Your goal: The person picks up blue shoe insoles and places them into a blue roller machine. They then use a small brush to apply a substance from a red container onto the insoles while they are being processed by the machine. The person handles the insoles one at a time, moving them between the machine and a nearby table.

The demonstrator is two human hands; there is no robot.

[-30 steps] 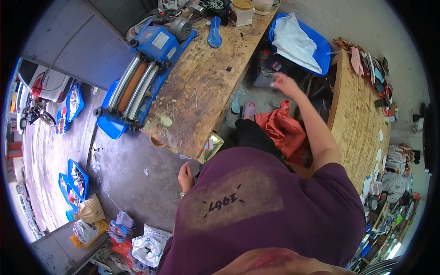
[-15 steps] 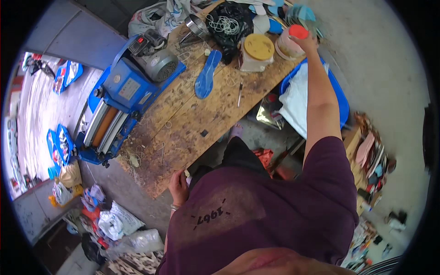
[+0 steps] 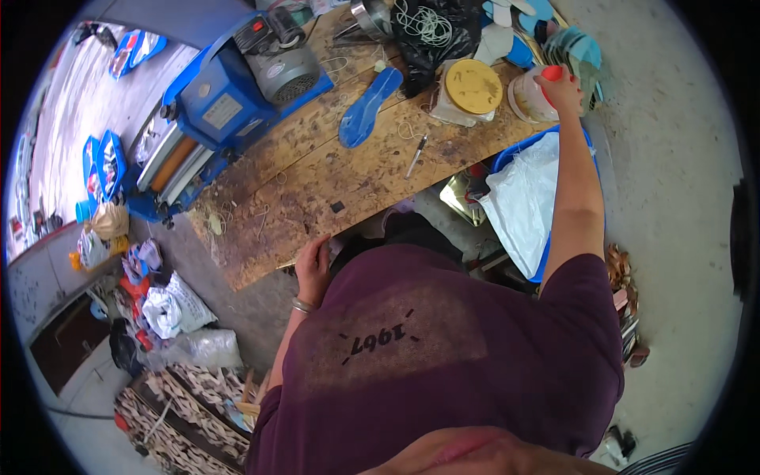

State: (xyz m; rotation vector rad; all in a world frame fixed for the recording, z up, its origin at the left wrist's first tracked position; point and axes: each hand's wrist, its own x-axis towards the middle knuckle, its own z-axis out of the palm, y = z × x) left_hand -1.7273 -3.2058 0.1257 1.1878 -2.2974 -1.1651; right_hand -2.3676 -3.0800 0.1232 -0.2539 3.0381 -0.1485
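At the far right end of the wooden workbench (image 3: 293,182), my right hand (image 3: 564,95) reaches out and its fingers close round the red lid (image 3: 552,73) of a clear plastic jar (image 3: 524,96). The jar leans a little; whether the lid is loose from it I cannot tell. My left hand (image 3: 313,267) is low by the bench's near edge, with its fingers stretched out and nothing visible in them. Left of the clear jar stands another jar with a yellow lid (image 3: 473,87). A blue insole-shaped piece (image 3: 370,108) and a pen (image 3: 416,156) lie on the bench.
A blue roller machine with a motor (image 3: 226,111) fills the bench's left side. A black bag with white string (image 3: 427,28) sits at the back, beside stacked insoles (image 3: 574,51). Below my right arm is a blue tub with a white sack (image 3: 522,202). Bags (image 3: 178,309) lie on the floor at left.
My view has shifted, so the bench sits higher and further left. My right hand stays at the red lid, which now looks more tilted. My left hand's fingers have straightened somewhat.
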